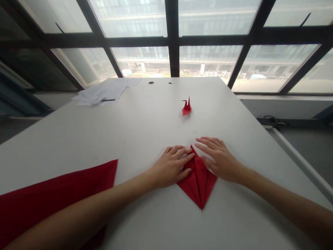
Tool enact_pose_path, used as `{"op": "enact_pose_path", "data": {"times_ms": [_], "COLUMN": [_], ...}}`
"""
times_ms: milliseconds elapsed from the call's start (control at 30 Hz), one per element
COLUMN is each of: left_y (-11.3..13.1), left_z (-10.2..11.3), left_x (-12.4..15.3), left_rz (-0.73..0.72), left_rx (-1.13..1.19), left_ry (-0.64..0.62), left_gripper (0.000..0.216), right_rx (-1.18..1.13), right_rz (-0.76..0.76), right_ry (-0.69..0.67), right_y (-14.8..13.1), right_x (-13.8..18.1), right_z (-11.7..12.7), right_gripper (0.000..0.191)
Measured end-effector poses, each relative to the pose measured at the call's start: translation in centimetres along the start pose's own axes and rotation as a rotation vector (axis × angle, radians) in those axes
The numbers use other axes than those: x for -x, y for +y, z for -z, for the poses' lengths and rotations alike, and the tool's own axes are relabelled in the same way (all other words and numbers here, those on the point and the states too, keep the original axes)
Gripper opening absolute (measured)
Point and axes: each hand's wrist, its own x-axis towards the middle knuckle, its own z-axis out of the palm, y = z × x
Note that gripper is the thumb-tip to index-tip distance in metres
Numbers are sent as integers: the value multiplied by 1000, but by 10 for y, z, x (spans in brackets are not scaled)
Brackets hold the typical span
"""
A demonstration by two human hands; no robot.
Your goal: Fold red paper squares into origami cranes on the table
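A red sheet of paper folded into a diamond (199, 180) lies flat on the white table, creases running down to its near point. My left hand (173, 165) rests on the diamond's left side with its fingers stretched out, the tips by the upper point. At the upper right edge is my right hand (220, 156), fingers apart and slightly curved; its thumb is at the paper's edge, and whether it touches I cannot tell. Beyond both hands stands a small red paper crane (186, 108).
A large red sheet (65, 191) lies at the left, partly under my left forearm. White papers (104, 91) with a dark pen (108, 100) are at the far left of the table (145, 121). Two round holes sit near the far edge, before the windows.
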Motion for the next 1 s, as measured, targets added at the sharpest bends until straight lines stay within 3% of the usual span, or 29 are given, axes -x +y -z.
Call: {"op": "enact_pose_path", "data": {"times_ms": [233,567,1000], "left_y": [0,-1,-1], "left_z": [-1,-3,-1], "left_x": [0,0,0], "left_rz": [11,8,-2], "left_rx": [-6,-33,-15], "left_ry": [13,12,-17], "left_gripper": [50,51,54], "right_rx": [43,38,19], "right_rz": [73,59,13], "right_ry": [-216,-212,-193], "right_y": [-25,-44,-45], "right_x": [39,53,58], "right_z": [-8,-7,-8], "right_gripper": [75,95,78]}}
